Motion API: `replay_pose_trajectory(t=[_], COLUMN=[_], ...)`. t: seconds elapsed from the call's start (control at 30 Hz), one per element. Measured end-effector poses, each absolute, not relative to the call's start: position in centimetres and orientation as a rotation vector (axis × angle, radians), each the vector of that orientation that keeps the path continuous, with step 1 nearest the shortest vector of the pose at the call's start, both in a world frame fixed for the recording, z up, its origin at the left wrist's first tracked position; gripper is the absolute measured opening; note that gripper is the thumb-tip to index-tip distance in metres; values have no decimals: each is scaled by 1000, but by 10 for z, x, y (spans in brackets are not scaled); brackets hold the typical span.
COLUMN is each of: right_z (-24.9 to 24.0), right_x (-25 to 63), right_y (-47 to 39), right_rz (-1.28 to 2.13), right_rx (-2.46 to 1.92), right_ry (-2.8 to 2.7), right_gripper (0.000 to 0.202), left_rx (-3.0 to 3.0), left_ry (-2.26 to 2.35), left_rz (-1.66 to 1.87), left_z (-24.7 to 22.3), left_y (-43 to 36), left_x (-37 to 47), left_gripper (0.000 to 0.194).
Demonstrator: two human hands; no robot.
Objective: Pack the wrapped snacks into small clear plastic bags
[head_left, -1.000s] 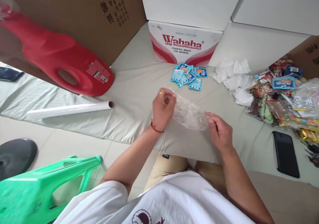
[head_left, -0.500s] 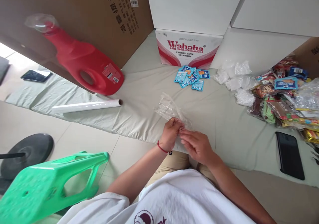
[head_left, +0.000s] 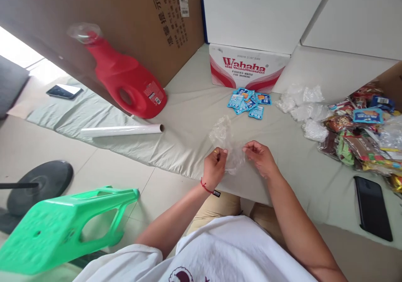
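Note:
A crumpled clear plastic bag [head_left: 235, 158] hangs between my hands, just over the cloth near its front edge. My left hand [head_left: 215, 165], with a red string at the wrist, pinches the bag's left side. Thumb and fingers of my right hand [head_left: 260, 157] are closed on its right edge. Part of the bag spreads upward beyond my left fingers onto the cloth. Farther back, several small blue snack packets [head_left: 248, 102] lie in a loose pile.
A Wahaha carton [head_left: 248, 68] stands at the back. Bundled clear plastic [head_left: 307, 102] and many snack packages [head_left: 354, 127] lie right, with a black phone [head_left: 373, 206] below. Left are a red jug [head_left: 128, 79], a white roll [head_left: 122, 130], another phone [head_left: 64, 91] and a green stool [head_left: 63, 227].
My hands have moved apart, the right one to the right, and the plastic bag is now spread out between them. The view has shifted slightly left.

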State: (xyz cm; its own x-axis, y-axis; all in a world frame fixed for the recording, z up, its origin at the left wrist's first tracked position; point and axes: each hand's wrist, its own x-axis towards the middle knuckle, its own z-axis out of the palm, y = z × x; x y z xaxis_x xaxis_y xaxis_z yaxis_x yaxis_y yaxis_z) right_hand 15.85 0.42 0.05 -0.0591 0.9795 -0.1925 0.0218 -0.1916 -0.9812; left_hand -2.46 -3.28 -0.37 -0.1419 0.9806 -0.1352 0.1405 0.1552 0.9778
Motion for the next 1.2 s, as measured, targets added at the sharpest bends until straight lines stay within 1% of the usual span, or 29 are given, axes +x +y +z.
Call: replay_pose_trajectory(t=[0.17, 0.27, 0.33, 0.4, 0.5, 0.53, 0.57, 0.6, 0.63, 0.7, 0.73, 0.77, 0.87, 0.93, 1.0, 1.03, 1.1, 1.2], right_z=[-9, -16, -14, -4, 16, 22, 26, 28, 28, 23, 20, 16, 10, 11, 15, 18, 23, 30], right_x=[169, 185, 198, 208, 204, 197, 187, 176, 165, 148, 144, 142, 153, 164, 172, 174, 174, 168], right_y=[-21, -44, -55, -58, -49, -42, -35, -27, -18, 0, 8, 14, 23, 19, 10, 4, -5, -11], right_rz=[1239, 1220, 1171, 932, 468, 392, 363, 360, 376, 449, 505, 576, 819, 916, 943, 938, 914, 873], right_rx=[-1377, -1485, -1602, -1698, -1630, -1560, -1493, -1448, -1435, -1488, -1526, -1558, -1596, -1605, -1618, -1623, -1629, -1627], right_ry=[-810, -842, -1021, -1274, -1702, -1839, -1949, -2008, -2012, -1901, -1805, -1695, -1342, -1175, -1132, -1145, -1193, -1257], right_gripper=[42, 44, 46, 52, 78, 85, 87, 84, 75, 47, 36, 30, 25, 26, 27, 28, 29, 29], left_rx=[912, 799, 843, 947, 1077, 1114, 1149, 1180, 1203, 1198, 1161, 1106, 870, 779, 864, 981, 1317, 1842], left_ry=[1593, 1585, 1601, 1627, 1645, 1644, 1637, 1624, 1605, 1560, 1540, 1527, 1553, 1630, 1767, 1833, 1900, 1760], left_rz=[1331, 1401, 1392, 1352, 1304, 1297, 1290, 1281, 1268, 1240, 1235, 1237, 1262, 1247, 1209, 1191, 1157, 1068], left_z=[-10, -14, -16, -17, -17, -16, -14, -12, -11, -8, -7, -7, -12, -14, -12, -7, 7, 34], left_y=[-24, -18, -16, -17, -22, -25, -28, -31, -33, -37, -38, -38, -37, -35, -35, -36, -37, -39], left_x=[-48, -55, -57, -57, -52, -49, -46, -44, -42, -40, -42, -44, -62, -78, -92, -97, -101, -88], left_gripper=[40, 37, 36, 36, 36, 35, 35, 35, 35, 36, 36, 37, 35, 28, 21, 26, 48, 70])
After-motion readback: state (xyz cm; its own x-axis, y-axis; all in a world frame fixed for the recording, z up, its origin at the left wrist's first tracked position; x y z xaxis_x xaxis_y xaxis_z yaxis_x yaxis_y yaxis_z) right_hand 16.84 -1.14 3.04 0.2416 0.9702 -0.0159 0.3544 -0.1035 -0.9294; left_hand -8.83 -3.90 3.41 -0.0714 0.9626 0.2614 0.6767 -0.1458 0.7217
